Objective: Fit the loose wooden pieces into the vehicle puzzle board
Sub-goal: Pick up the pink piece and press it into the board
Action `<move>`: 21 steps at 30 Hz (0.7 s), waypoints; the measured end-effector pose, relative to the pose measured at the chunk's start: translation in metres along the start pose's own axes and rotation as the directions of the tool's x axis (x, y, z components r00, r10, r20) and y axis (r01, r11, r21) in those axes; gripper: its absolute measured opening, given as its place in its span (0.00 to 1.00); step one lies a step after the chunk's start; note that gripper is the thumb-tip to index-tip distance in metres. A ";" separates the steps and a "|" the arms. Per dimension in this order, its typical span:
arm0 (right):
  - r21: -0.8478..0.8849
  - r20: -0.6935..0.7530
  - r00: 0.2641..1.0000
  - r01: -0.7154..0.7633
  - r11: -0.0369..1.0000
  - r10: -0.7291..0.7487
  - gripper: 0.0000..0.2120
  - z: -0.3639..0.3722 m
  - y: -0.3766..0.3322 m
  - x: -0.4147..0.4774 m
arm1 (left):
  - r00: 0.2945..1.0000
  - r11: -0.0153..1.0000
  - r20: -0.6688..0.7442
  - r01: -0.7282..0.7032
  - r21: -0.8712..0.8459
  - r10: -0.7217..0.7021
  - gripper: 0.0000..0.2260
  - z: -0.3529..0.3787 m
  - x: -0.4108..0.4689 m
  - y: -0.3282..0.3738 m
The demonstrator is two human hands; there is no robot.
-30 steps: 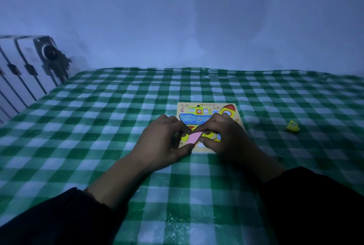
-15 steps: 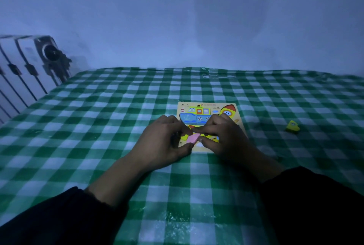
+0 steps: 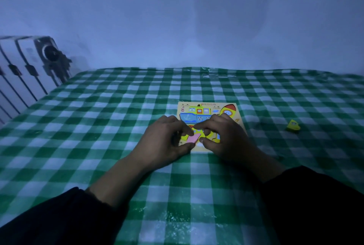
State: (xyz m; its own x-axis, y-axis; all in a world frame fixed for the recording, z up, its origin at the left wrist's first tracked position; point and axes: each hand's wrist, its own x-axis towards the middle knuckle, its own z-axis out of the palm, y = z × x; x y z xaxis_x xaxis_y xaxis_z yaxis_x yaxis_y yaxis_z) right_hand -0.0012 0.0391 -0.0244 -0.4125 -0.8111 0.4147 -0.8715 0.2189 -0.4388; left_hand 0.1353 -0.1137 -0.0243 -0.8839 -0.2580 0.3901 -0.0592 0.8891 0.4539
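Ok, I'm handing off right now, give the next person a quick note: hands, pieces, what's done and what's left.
Left hand and right hand pinch the pink piece together, tilted over the near left part of the puzzle board; not yet seated.
Boat and rocket at the board's far side look filled in.
Left: seat the pink piece, then fetch the yellow piece lying loose on the checked cloth to the right.

Dim, bluish light throughout. The wall [image 3: 177, 18] carries a soft shadow. Sleeves [image 3: 315, 205] sink into black. Wide-angle bending curves the edges; the left side blurs.
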 end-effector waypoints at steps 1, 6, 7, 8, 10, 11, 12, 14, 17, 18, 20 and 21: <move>0.005 0.002 1.000 0.001 1.000 -0.001 0.15 0.000 0.000 0.000 | 1.000 1.000 0.002 0.000 -0.002 0.000 0.12 -0.001 0.000 0.000; 0.043 -0.025 1.000 0.003 0.999 -0.001 0.14 -0.001 0.001 -0.001 | 1.000 1.000 0.004 -0.003 0.011 0.003 0.11 -0.004 -0.001 0.002; 0.050 -0.029 1.000 0.004 0.999 -0.002 0.14 -0.002 0.000 -0.001 | 1.000 1.000 0.007 -0.005 0.016 0.005 0.11 -0.004 -0.001 0.002; 0.056 -0.032 0.999 0.003 0.998 -0.001 0.14 -0.002 0.000 -0.001 | 1.000 1.000 0.010 -0.007 0.018 0.007 0.11 -0.005 -0.001 0.003; 0.067 -0.030 1.000 -0.001 0.998 0.003 0.14 -0.003 0.000 -0.001 | 1.000 1.000 0.018 -0.011 0.019 0.011 0.11 -0.006 -0.001 0.003; 0.073 -0.026 1.000 -0.005 0.997 0.006 0.14 -0.003 0.000 -0.001 | 1.000 1.000 0.021 -0.012 0.022 0.011 0.11 -0.006 -0.001 0.003; 0.078 -0.023 1.000 -0.009 0.997 0.010 0.14 -0.004 0.000 -0.001 | 1.000 1.000 0.023 -0.010 0.026 0.010 0.11 -0.006 -0.001 0.003; 0.086 -0.024 1.000 -0.017 0.996 0.019 0.14 -0.004 0.000 -0.001 | 1.000 1.000 0.024 -0.008 0.029 0.008 0.11 -0.006 0.000 0.003; 0.108 -0.041 0.998 -0.038 0.993 0.042 0.12 -0.004 -0.001 -0.002 | 1.000 0.999 0.014 -0.012 0.044 0.012 0.12 -0.004 -0.001 0.004; 0.114 -0.045 0.998 -0.045 0.992 0.051 0.12 -0.004 -0.001 -0.002 | 1.000 0.999 0.007 -0.012 0.046 0.012 0.12 -0.004 -0.001 0.003; 0.123 -0.055 0.997 -0.053 0.991 0.060 0.11 -0.005 -0.002 -0.003 | 1.000 0.999 -0.008 -0.013 0.042 0.014 0.11 -0.005 -0.002 0.003; 0.127 -0.062 0.996 -0.052 0.991 0.060 0.11 -0.005 -0.002 -0.004 | 1.000 0.999 -0.012 -0.011 0.040 0.012 0.11 -0.005 -0.002 0.003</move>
State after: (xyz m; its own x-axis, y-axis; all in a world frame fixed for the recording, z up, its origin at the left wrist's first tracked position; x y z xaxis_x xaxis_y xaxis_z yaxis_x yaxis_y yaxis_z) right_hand 0.0005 0.0447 -0.0210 -0.4797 -0.7614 0.4361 -0.8081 0.1897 -0.5576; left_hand 0.1395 -0.1122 -0.0195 -0.8788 -0.2520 0.4053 -0.0675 0.9063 0.4173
